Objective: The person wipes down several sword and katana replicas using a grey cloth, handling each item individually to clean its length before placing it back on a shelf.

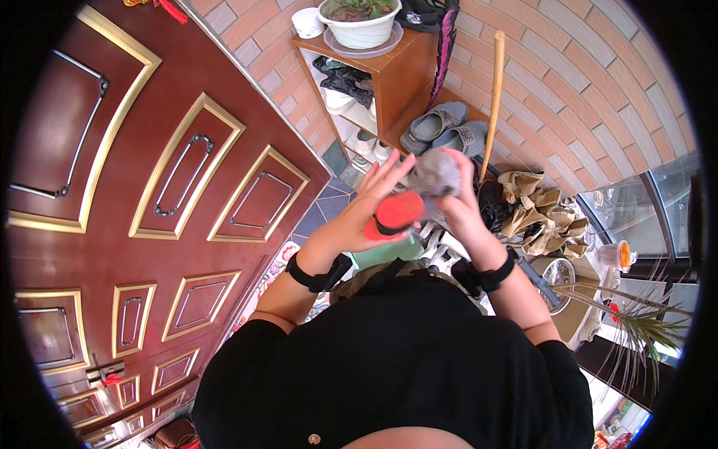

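Observation:
My left hand (364, 210) holds a red rounded object (398, 209) with a black band against its palm, its upper fingers stretched out. A fingertip shows past the object's lower right side. Just to the right, my right hand (463, 191) grips a grey, fuzzy-looking item (435, 173), blurred, with thumb and fingers around its right side. The red and grey things are close together; whether they are joined I cannot tell. Below my hands, a pale green surface (387, 253) is partly hidden by my wrists and shirt.
A wooden shoe cabinet (404, 84) bears a potted plant (359, 25). Grey slip-on shoes (435, 126) lie beside it, near a leaning wooden stick (495, 101). Crumpled brown bags (538, 213) and a white pot (555, 275) stand on the right. A dark red door (185, 258) fills the left.

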The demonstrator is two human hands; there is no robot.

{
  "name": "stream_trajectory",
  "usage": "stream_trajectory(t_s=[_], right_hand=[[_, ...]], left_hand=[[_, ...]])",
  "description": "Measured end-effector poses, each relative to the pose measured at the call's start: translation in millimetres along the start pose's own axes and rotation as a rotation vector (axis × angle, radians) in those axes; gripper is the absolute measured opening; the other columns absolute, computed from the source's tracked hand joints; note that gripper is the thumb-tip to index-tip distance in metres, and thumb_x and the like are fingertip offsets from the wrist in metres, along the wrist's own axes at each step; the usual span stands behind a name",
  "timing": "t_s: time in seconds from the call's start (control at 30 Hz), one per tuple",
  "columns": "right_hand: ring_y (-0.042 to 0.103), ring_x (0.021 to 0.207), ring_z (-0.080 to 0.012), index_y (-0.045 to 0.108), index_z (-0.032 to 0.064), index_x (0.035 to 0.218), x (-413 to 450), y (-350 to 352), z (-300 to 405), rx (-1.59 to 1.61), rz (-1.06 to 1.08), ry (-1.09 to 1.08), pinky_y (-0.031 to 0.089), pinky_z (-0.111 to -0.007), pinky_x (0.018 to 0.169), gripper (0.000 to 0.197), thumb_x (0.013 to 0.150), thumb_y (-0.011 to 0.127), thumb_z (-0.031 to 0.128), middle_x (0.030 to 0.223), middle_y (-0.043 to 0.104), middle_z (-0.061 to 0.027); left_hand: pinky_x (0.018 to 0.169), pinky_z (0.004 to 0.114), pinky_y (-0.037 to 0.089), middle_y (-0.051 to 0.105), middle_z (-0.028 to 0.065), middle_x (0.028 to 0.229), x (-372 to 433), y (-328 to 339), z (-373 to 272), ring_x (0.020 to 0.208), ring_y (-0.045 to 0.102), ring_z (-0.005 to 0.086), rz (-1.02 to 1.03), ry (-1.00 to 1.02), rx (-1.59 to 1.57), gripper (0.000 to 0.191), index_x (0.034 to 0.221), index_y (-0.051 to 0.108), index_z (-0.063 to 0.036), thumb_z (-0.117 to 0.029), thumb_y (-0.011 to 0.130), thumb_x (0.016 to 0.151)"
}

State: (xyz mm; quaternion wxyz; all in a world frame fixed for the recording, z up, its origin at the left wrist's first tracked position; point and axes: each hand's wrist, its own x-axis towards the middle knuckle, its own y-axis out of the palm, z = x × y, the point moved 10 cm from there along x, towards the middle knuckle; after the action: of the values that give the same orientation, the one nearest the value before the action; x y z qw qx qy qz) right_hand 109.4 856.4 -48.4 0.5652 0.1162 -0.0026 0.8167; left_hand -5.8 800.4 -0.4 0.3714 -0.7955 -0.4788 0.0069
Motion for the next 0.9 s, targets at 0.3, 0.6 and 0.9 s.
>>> stream_trajectory(t_s=[0.3, 0.6, 0.9], right_hand=[[0.022, 0.134, -0.0336, 0.036, 0.0076, 0.135, -43, -1, 68, -0.351, 0.362, -0.335, 0.028, -0.043, 0.104, 0.075, 0.063, 0.058, 0.001, 0.141, 0.025, -0.0161], [0.057, 0.091, -0.0356, 0.044, 0.0022, 0.111, -43, -64, 87, -0.548, 0.099, -0.319, 0.049, -0.038, 0.074, 0.055, 0.065, 0.073, 0.012, 0.109, 0.050, -0.0176], [0.062, 0.078, -0.0213, 0.049, 0.0014, 0.107, -27, -170, 75, -0.518, -0.032, -0.156, 0.049, -0.031, 0.070, 0.034, 0.079, 0.066, 0.011, 0.087, 0.060, -0.0124]], left_hand=[[0.078, 0.031, 0.043, 0.057, 0.0028, 0.092, 15, 22, 14, 0.088, 0.053, 0.0146, -0.601, -0.248, -0.295, 0.024, 0.099, 0.057, -0.0037, -0.017, 0.066, 0.082], [0.068, 0.026, 0.046, 0.059, 0.0049, 0.083, 88, 31, -75, 0.075, 0.056, 0.0108, -0.804, -0.095, -0.215, 0.010, 0.089, 0.060, 0.0020, -0.006, 0.062, 0.084], [0.095, 0.041, 0.032, 0.062, 0.0068, 0.088, 107, 44, -74, 0.103, 0.047, 0.0276, -0.677, -0.099, 0.262, 0.039, 0.079, 0.066, -0.0084, -0.026, 0.086, 0.050]])
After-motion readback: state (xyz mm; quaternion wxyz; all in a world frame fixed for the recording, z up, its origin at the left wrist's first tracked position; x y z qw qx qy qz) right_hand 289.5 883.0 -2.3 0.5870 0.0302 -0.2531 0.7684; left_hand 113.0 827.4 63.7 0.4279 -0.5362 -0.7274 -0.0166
